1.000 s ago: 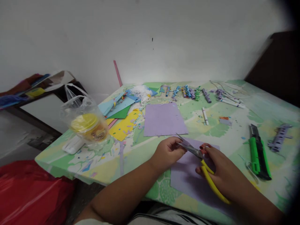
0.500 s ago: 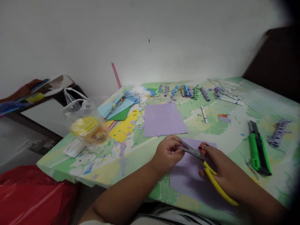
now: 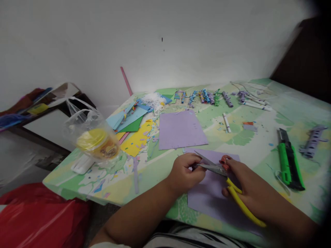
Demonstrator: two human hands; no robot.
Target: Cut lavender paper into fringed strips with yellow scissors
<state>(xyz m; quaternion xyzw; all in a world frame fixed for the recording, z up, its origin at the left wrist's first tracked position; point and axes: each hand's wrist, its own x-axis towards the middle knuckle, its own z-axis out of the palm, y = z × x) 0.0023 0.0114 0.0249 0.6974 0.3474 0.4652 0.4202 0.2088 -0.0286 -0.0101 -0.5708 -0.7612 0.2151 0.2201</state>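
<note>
My right hand (image 3: 243,184) holds a pair of scissors (image 3: 238,199) with yellow handles, its blades a little apart and pointing left. A small orange-red rolled piece (image 3: 225,162) is pinched near that hand's thumb, by the scissors' pivot. My left hand (image 3: 188,172) is closed in a pinch right at the blade tips; what its fingers hold is hidden. Below both hands lies a sheet of purple paper (image 3: 204,194), partly in shadow. Another purple sheet (image 3: 181,131) rests flat just beyond my left hand.
A green utility knife (image 3: 290,165) and a purple punched paper tube (image 3: 313,141) lie at right. Decorated paper tubes (image 3: 206,96) line the back, near white string (image 3: 154,102). A white marker (image 3: 227,123) lies mid-table. At left stands a bagged, yellow-lidded tub (image 3: 95,141).
The scissor blades have spread slightly wider by my left fingers. Both hands stay in nearly the same place, and the view has shifted a little.
</note>
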